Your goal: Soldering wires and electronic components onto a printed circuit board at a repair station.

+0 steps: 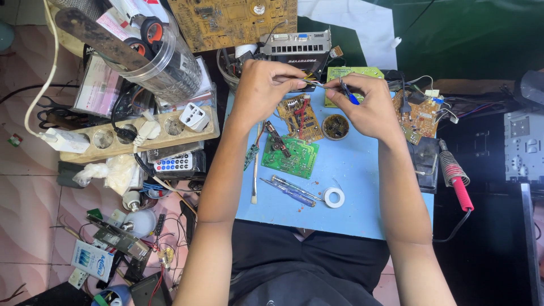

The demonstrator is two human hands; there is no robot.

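Blue mat (362,192): round tin (335,127) holds dark flux.

A thin bundle of wires (313,83) and a blue-handled tool (349,94) are held above the blue mat (362,192).

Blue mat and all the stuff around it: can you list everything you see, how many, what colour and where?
blue mat: one, blue, centre
green circuit board: one, green, on mat
brown circuit board: one, brown, above the green one
round tin: one, dark, mat centre
tape roll: one, white, lower mat
screwdrivers: two, blue, lower mat
soldering iron: one, red handle, right of mat
power strip: one, beige, left
remote: one, white, below strip
large board: one, yellow, top
left hand: pinching thin wires
right hand: holding a blue-handled tool
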